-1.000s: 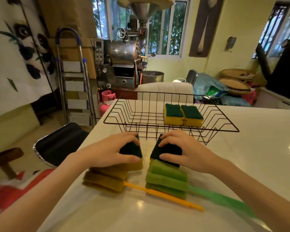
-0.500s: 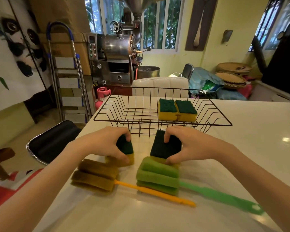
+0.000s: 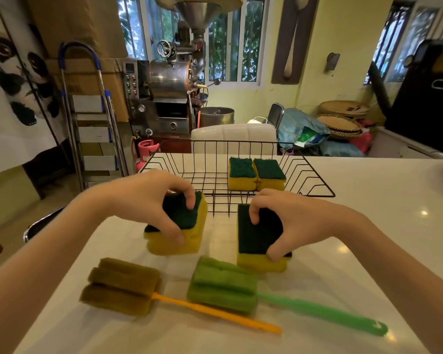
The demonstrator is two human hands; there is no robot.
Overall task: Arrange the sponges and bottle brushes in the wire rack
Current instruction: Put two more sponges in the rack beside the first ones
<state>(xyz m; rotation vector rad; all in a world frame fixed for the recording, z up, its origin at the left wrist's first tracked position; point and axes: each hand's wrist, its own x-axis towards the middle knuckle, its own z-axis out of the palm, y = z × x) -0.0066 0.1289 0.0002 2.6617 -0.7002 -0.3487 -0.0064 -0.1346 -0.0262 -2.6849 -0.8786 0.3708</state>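
Observation:
A black wire rack (image 3: 315, 178) stands on the white table and holds two yellow sponges with green tops (image 3: 256, 173) side by side at its right. My left hand (image 3: 149, 200) grips a yellow and green sponge (image 3: 187, 226), lifted and tilted just in front of the rack. My right hand (image 3: 292, 221) grips another such sponge (image 3: 258, 238) to its right. Nearer me lie a brown bottle brush with an orange handle (image 3: 123, 286) and a green bottle brush with a green handle (image 3: 223, 284).
The white table (image 3: 381, 226) stretches to the right. A white chair back (image 3: 233, 136) stands behind the rack. A black stool (image 3: 39, 226) is at the table's left edge, with a step ladder (image 3: 92, 118) and a metal machine (image 3: 172, 90) beyond.
Both hands have lifted their sponges off the brush heads and carried them up toward the rack. The brushes stay in place.

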